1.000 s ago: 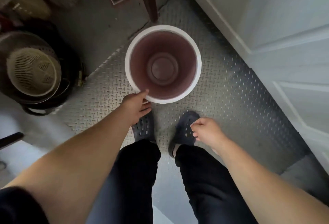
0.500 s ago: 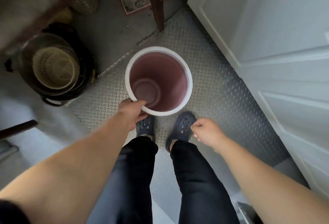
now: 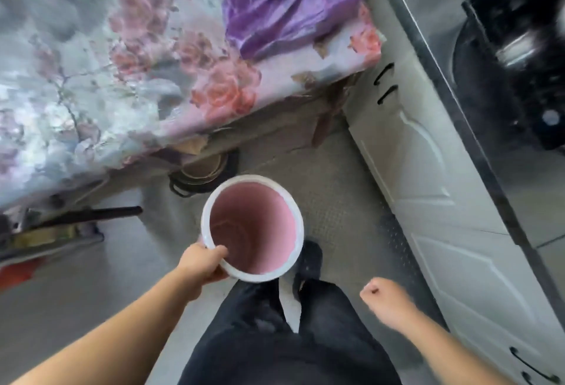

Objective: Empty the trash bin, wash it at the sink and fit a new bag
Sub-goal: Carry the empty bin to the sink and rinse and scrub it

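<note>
The trash bin point(image 3: 260, 225) is round, pink inside with a white rim, and has nothing in it. It hangs above the floor in front of my legs, tilted toward me. My left hand point(image 3: 203, 264) grips its near-left rim, fingers hooked over the edge. My right hand point(image 3: 383, 300) hangs to the right of my legs, fingers curled into a loose fist with nothing in it. A crumpled purple plastic bag point(image 3: 281, 2) lies on the flowered tablecloth point(image 3: 107, 63) at the table's far right corner.
White cabinet doors point(image 3: 428, 201) with black handles run along the right under a dark counter edge; a black stove point(image 3: 519, 57) sits above. Stacked pots point(image 3: 201, 175) stand on the floor under the table. A dark handle point(image 3: 101, 213) juts out at left.
My left hand has lifted the bin off the metal floor plate and I have straightened up, so the table top and counter have come into view. The right hand stays closed at my side.
</note>
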`<state>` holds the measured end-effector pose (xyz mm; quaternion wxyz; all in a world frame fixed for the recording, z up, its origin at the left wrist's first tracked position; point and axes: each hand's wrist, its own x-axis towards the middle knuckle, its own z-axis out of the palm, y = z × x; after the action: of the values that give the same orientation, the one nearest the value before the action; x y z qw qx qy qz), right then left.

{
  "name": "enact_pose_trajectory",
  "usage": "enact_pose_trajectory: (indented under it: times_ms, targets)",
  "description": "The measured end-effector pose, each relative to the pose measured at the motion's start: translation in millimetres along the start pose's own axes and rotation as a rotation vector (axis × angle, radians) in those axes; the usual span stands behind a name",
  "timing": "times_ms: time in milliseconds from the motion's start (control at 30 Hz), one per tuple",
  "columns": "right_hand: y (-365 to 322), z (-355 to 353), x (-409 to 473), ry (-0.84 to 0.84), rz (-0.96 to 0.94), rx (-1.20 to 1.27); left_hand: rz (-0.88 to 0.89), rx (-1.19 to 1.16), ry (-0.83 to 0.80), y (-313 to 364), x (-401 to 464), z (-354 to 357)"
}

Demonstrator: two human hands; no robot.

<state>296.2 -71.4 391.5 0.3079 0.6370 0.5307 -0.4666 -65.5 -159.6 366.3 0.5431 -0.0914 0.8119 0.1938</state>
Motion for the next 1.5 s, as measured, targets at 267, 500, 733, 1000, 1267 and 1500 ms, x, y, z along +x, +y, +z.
enact_pose_trajectory:
  times_ms: [267,500,733,1000,1267,1500]
  targets:
    - [11,-42,-31,-0.06,-0.163,-0.252,0.051,-0.135,0.286,-74,-88,-69]
    - [-5,-89,-12,0.034,-0.193,-0.38,0.006,-0.302,0.443,-150,-133,-73]
    - [-74,-75,-12,0.061,-0.365,-0.586,-0.129,-0.586,0.466,-236,-151,-75]
    - [-171,18,-58,0.014,-0.513,-0.792,-0.191,-0.809,0.405,-335,-163,-88]
    - [-247,166,-125,-0.014,-0.689,-1.047,-0.252,-1.072,0.422,-448,-164,-139]
    - [-282,276,-167,-0.063,-0.723,-1.154,-0.309,-1.321,0.407,-533,-159,-198]
